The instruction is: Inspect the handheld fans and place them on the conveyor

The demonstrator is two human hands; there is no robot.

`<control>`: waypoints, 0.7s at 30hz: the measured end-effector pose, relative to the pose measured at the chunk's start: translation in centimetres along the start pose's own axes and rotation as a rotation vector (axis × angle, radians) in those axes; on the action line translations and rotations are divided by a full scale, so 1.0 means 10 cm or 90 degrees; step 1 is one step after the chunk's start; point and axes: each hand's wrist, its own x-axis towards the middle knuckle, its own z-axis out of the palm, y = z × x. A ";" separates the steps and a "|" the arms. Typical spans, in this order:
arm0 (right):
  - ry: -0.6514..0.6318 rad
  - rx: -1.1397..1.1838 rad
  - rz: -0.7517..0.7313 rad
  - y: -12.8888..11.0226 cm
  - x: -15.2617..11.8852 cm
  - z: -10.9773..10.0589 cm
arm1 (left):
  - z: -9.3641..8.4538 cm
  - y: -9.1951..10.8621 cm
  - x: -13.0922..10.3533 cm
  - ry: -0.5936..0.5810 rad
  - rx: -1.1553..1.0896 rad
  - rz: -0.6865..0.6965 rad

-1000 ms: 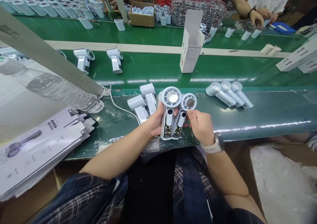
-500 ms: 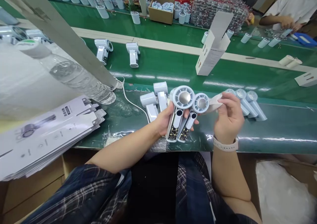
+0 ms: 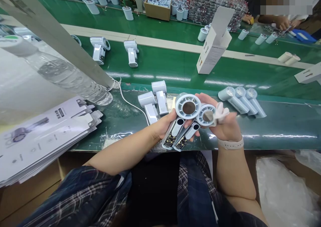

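My left hand (image 3: 164, 125) is wrapped around two light-blue handheld fans side by side. Their round ringed heads face up, and circuit boards show in the open handles of the left fan (image 3: 177, 128) and the right fan (image 3: 192, 129). A crumpled white cloth (image 3: 220, 114) is in my right hand (image 3: 228, 128), pressed against the right fan's head, with the fingers reaching behind it and partly hidden. Left of my hands, two more fans lie on the bench, a nearer one (image 3: 148, 103) and a farther one (image 3: 160, 94).
Three plastic-wrapped fans (image 3: 240, 99) lie at right. Flat printed cartons (image 3: 45, 136) and a water bottle (image 3: 67, 74) are at left, beside a grey post (image 3: 60, 29). A white box (image 3: 213, 49) stands on the green conveyor (image 3: 170, 64). Co-workers' hands (image 3: 283, 22) show across the line.
My right hand has moved left onto the right fan's head, and the cloth has gone from stretched out to bunched. The two held fans have dropped slightly and tilted.
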 end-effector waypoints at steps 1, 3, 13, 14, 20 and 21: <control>0.002 0.008 0.000 0.00 0.00 0.01 | 0.00 0.00 0.00 0.001 -0.002 0.004; 0.019 0.005 0.001 0.02 0.01 0.02 | -0.01 0.00 0.01 0.018 -0.008 0.021; 0.056 -0.075 -0.022 0.21 -0.01 -0.08 | -0.02 -0.04 0.01 0.069 0.010 0.037; 0.080 -0.078 -0.031 0.23 -0.01 -0.05 | -0.02 -0.05 0.01 0.075 0.013 0.031; 0.242 -0.204 -0.081 0.26 0.02 0.04 | 0.02 -0.09 0.02 0.089 0.005 0.009; 0.258 -0.241 -0.078 0.26 0.03 0.04 | 0.02 -0.10 0.02 0.097 0.006 0.011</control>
